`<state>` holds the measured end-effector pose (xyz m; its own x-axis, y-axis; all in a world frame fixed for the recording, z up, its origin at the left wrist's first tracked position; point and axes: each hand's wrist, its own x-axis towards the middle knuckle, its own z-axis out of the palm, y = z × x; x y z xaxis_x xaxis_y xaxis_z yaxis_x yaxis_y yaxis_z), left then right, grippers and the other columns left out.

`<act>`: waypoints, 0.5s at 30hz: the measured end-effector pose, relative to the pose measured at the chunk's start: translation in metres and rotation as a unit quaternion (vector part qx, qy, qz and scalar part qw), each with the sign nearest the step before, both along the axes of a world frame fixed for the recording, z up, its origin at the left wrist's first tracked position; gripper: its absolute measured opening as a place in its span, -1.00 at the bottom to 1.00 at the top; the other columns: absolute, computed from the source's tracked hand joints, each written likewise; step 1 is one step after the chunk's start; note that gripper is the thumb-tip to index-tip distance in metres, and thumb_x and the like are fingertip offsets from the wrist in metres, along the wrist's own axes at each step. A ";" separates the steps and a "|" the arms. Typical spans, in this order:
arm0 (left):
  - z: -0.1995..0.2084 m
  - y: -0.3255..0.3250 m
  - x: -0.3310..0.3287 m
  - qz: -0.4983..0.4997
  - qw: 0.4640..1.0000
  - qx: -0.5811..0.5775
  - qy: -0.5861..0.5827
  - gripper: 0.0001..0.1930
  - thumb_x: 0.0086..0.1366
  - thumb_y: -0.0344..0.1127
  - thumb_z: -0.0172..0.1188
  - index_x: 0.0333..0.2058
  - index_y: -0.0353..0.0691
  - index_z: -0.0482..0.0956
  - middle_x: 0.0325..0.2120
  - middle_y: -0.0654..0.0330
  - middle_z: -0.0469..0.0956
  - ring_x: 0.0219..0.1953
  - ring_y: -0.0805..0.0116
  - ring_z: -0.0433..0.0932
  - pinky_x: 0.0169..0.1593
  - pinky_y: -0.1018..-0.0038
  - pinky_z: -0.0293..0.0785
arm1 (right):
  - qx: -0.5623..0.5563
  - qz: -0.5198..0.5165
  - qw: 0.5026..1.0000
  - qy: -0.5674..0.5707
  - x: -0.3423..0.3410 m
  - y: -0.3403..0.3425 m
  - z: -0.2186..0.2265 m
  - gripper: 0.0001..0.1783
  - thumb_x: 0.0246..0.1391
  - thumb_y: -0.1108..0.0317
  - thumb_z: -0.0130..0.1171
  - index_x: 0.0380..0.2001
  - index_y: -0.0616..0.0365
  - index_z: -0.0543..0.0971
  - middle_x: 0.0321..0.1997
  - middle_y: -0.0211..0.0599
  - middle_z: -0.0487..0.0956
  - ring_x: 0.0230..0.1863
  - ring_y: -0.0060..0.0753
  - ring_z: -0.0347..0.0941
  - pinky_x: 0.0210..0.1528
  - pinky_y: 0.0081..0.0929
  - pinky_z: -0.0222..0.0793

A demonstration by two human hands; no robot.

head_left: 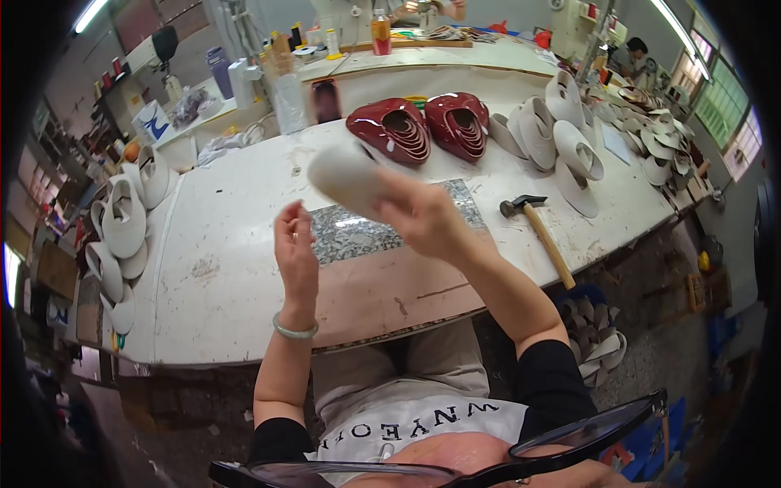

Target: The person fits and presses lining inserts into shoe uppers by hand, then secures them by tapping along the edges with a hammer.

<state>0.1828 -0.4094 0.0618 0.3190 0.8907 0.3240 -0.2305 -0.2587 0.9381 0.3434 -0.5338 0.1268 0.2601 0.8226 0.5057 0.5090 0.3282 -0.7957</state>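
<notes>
- Right hand [415,213]: thumb and fingers closed on a white shoe upper [346,177], held by the end nearer the palm. Upper is up over the table, motion-blurred, so can't read what's inside it.
- Left hand [296,244]: fingers loosely bent, not clamped, just beside the white upper and apart from it. Pale bangle [294,331] on that wrist.
- Below the hands: speckled stone slab [350,236] set on the white worktable [220,252].
- Hammer [543,236] right of the slab, wooden handle toward the near edge.
- Two glossy dark red uppers [371,124] side by side behind the slab. Openings show several nested edges, so each reads as a stack; count unclear.
- White uppers [533,130] grouped at the right, openings showing; more white uppers [122,210] along the left edge.
- Heap of pale pieces [657,140] at the far right.
- Clear bottle [381,34] on the back bench: orange-red contents.
- Clear plastic bag [192,106] at back left: dark contents, type unclear.
- White box [152,121] beside it, blue mark; inside not readable.
- Pale and grey offcuts [600,337] piled low, right of the person, under table height.
</notes>
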 end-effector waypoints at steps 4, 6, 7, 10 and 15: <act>-0.032 0.020 -0.014 -0.111 0.985 0.058 0.117 -0.67 0.32 -0.10 0.14 -0.12 -0.25 0.46 -0.28 0.27 0.47 -0.37 0.54 0.40 -0.28 0.60 0.36 | 0.042 -0.020 0.941 -0.336 -0.037 -0.013 -0.056 -0.46 -0.11 0.59 0.08 0.05 0.28 0.44 -0.27 -0.14 0.54 -0.27 -0.12 0.43 -0.27 -0.28 0.40; -0.027 0.001 -0.021 -0.113 0.948 0.054 0.291 -0.65 0.20 -0.18 0.26 -0.13 -0.26 0.48 -0.32 0.19 0.50 -0.43 0.47 0.48 -0.34 0.53 0.44 | -0.018 0.022 0.954 -0.299 -0.051 -0.021 -0.098 -0.52 -0.02 0.52 0.11 0.05 0.29 0.44 -0.18 -0.14 0.53 -0.12 -0.17 0.43 -0.14 -0.29 0.39; -0.030 -0.005 -0.028 -0.115 0.948 0.056 0.292 -0.63 0.16 -0.22 0.29 -0.12 -0.26 0.48 -0.35 0.18 0.50 -0.43 0.45 0.50 -0.34 0.52 0.46 | -0.015 0.030 0.954 -0.299 -0.059 -0.023 -0.101 -0.52 -0.02 0.52 0.11 0.05 0.29 0.44 -0.18 -0.14 0.53 -0.12 -0.17 0.43 -0.14 -0.29 0.39; -0.029 -0.024 -0.036 -0.086 0.968 0.057 0.227 -0.67 0.15 -0.32 0.28 -0.12 -0.25 0.50 -0.37 0.14 0.50 -0.35 0.39 0.55 -0.31 0.48 0.50 | -0.146 0.036 0.977 0.149 -0.071 -0.022 -0.103 -0.49 0.19 0.12 0.12 -0.01 0.39 0.44 -0.03 -0.11 0.54 0.00 -0.29 0.46 0.05 -0.46 0.35; -0.034 -0.036 -0.023 -0.027 0.941 0.275 0.194 -0.76 0.23 -0.40 0.22 -0.11 -0.28 0.55 -0.28 0.14 0.52 -0.16 0.41 0.51 -0.21 0.50 0.51 | -0.146 0.079 0.893 0.419 -0.071 -0.002 -0.117 -0.53 0.28 0.05 0.03 -0.04 0.29 0.46 -0.14 -0.37 0.53 -0.14 -0.61 0.40 -0.08 -0.58 0.35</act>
<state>0.1594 -0.4452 0.0280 0.5480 0.6024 0.5804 0.0763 -0.7270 0.6824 0.2723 -0.5361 0.0097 0.3143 0.9478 -0.0544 -0.3396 0.0588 -0.9387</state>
